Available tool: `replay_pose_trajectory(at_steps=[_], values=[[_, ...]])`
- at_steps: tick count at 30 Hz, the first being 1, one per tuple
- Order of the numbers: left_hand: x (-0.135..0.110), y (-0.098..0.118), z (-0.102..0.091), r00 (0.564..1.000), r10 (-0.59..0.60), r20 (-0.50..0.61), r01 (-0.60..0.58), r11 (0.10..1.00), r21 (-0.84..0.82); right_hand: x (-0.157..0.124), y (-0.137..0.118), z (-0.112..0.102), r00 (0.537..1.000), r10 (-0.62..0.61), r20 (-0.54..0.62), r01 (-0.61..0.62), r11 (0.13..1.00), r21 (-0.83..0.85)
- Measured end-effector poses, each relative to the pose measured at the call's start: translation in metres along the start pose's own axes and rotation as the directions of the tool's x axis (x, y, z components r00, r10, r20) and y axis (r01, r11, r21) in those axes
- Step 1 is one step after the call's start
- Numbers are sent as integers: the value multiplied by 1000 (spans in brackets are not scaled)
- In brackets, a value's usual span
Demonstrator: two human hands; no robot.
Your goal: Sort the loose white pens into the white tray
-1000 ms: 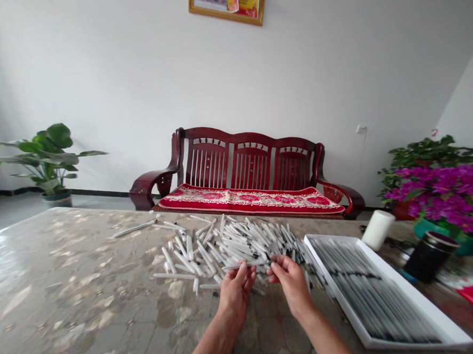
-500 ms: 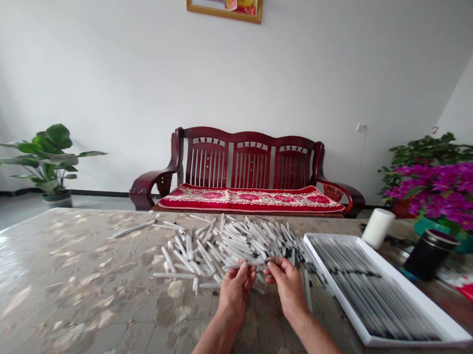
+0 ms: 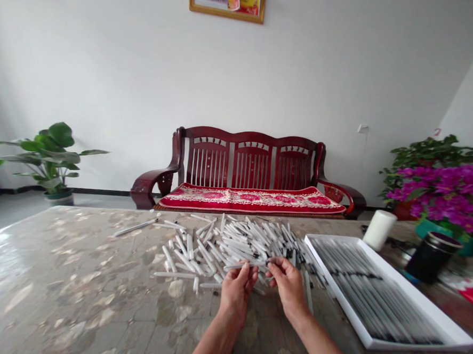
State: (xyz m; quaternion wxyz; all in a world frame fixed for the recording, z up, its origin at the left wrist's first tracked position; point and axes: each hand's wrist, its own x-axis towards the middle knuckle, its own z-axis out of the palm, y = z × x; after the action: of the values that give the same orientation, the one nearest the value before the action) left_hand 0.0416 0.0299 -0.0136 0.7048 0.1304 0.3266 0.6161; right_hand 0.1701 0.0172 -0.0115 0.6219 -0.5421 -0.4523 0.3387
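Both hands hold one pen point(image 3: 254, 264) level between them, just in front of a heap of loose pen parts point(image 3: 246, 240). My left hand point(image 3: 236, 288) pinches the pale barrel near its middle. My right hand point(image 3: 286, 282) grips the dark end on the right, fingertips closed around it. The heap is made of whitish translucent tubes and caps, some with black ends. To the right lies a shallow white box point(image 3: 412, 300) with rows of pens in it, blurred.
A white cylinder point(image 3: 379, 229) and a black cup point(image 3: 432, 256) stand beyond the box, close to purple flowers point(image 3: 449, 188). A long thin pen point(image 3: 135, 227) lies at the table's far left. Behind the table point(image 3: 86, 282) is a red wooden bench point(image 3: 251, 162).
Almost nothing differs. The view has shifted slightly, and both hands keep the same hold on the pen.
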Motion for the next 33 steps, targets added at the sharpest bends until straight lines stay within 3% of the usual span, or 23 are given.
replay_pose_trajectory(at_steps=[4, 7, 10, 13, 17, 22, 27, 33], values=[[-1, 0, 0, 1000, 8, 5, -8, 1000, 17, 0, 1, 0, 999, -22, 30, 24, 996, -85], [-1, 0, -1, 1000, 21, 11, -21, 999, 33, -1, 0, -2, 993, -99, 61, 110, 973, -203], [-1, -1, -2, 999, 33, 26, -34, 998, 50, -2, -2, -3, 970, -226, 86, 242, 903, -355], [-2, -1, -1, 998, 39, 43, -42, 997, 65, -3, -3, -4, 959, -266, 100, 281, 841, -463], [-4, 0, 0, 999, 37, 33, -39, 997, 71, -3, -4, -7, 969, -205, 137, 245, 869, -430], [-5, -1, 1, 999, 30, 36, -33, 996, 82, -2, -2, -12, 964, -214, 157, 261, 879, -400], [-5, -2, 2, 999, 33, 27, -35, 994, 100, -1, 0, -14, 981, -106, 161, 161, 911, -381], [-7, -2, 3, 999, 28, 35, -32, 994, 107, -3, 0, -14, 962, -202, 184, 258, 895, -364]])
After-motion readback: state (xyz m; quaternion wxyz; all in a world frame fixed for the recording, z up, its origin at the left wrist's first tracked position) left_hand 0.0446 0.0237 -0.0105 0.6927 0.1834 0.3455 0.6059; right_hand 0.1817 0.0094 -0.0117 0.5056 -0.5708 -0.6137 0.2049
